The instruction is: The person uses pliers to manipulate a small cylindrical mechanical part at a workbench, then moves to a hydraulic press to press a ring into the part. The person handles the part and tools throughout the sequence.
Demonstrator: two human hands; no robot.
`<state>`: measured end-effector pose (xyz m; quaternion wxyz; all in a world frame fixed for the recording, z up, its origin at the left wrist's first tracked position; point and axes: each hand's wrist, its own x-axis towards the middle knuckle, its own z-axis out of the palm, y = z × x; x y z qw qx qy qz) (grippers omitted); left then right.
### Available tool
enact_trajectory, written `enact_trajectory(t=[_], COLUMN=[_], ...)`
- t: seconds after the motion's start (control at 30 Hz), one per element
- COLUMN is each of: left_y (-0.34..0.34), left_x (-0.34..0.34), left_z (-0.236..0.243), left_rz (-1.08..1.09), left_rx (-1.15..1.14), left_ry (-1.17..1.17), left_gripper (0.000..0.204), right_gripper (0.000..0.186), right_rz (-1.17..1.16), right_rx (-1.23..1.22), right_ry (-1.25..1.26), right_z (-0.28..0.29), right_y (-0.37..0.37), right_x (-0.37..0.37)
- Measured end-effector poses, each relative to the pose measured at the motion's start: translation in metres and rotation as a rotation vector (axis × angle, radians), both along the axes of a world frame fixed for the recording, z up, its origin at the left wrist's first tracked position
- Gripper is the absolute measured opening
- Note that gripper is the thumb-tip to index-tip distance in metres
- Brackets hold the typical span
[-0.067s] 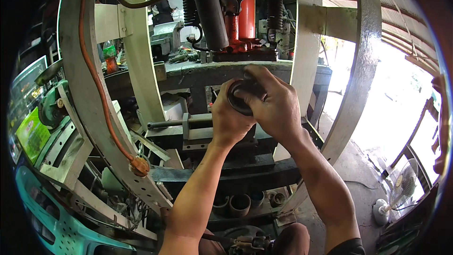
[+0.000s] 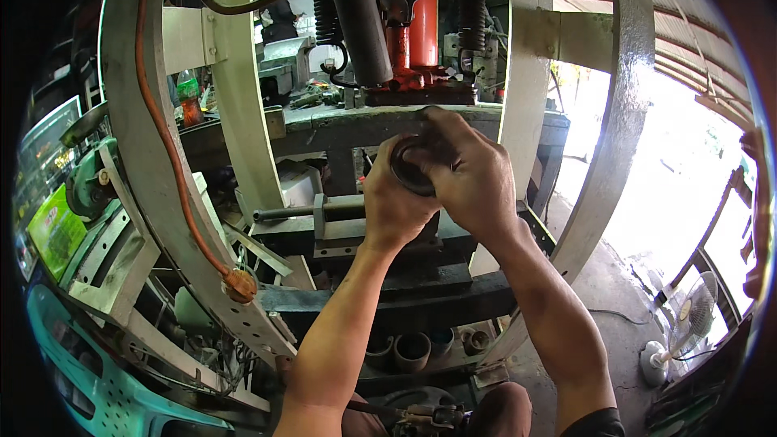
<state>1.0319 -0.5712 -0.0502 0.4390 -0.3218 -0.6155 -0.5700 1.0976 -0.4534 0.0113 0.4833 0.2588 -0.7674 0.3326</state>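
Note:
A dark round, ring-like part (image 2: 409, 176) is held in both hands in front of the steel press frame. My left hand (image 2: 390, 198) cups it from the left and below, fingers wrapped round it. My right hand (image 2: 477, 182) grips it from the right, with fingers curled over its top and into its middle. Just beyond them is a grey crossbeam (image 2: 316, 120) under the red hydraulic cylinder (image 2: 423, 20). Below my hands is a steel fixture with a bar (image 2: 283, 213) through it. The inside of the part is partly hidden by my fingers.
A thick orange cable (image 2: 174, 162) runs down the left upright (image 2: 129, 73). A turquoise plastic chair (image 2: 97, 380) and a green machine (image 2: 85, 186) stand left. A white fan (image 2: 692, 316) stands at right. Metal sleeves (image 2: 411, 352) sit low on the frame.
My right hand's fingers have shifted slightly upward on the dark round part. My left hand is almost unmoved.

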Motion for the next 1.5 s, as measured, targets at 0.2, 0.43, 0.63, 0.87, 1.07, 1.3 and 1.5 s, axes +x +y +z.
enact_trajectory(t=[0.2,0.43,0.63,0.87,1.07,1.3,1.5], left_y=[0.001,0.003,0.002,0.003,0.005,0.006,0.007], left_x=[-0.004,-0.004,-0.016,-0.018,-0.020,-0.012,-0.017], left_z=[0.011,0.011,0.022,0.021,0.020,0.023,0.019], left_rz=[-0.096,-0.043,-0.062,-0.103,-0.030,-0.093,-0.068], left_rx=[0.027,0.029,0.040,0.060,0.026,0.042,0.040], left_ry=[-0.159,-0.017,-0.173,-0.193,-0.119,-0.189,-0.134], left_gripper=[0.069,0.068,0.056,0.059,0.048,0.054,0.059], right_gripper=[0.048,0.025,0.031,0.039,0.038,0.035,0.027], right_rz=[-0.138,-0.023,-0.034,-0.131,-0.442,-0.622,-1.479], right_rx=[0.080,-0.277,-0.200,-0.151,0.226,0.888,1.268], right_ry=[0.159,-0.059,-0.041,-0.019,0.389,-0.149,1.199], right_z=[0.001,-0.002,0.012,0.014,0.095,0.150,0.144], right_y=[0.006,-0.004,-0.004,0.014,0.044,0.047,0.052], right_x=[-0.017,-0.021,-0.041,-0.015,-0.039,-0.119,-0.146])
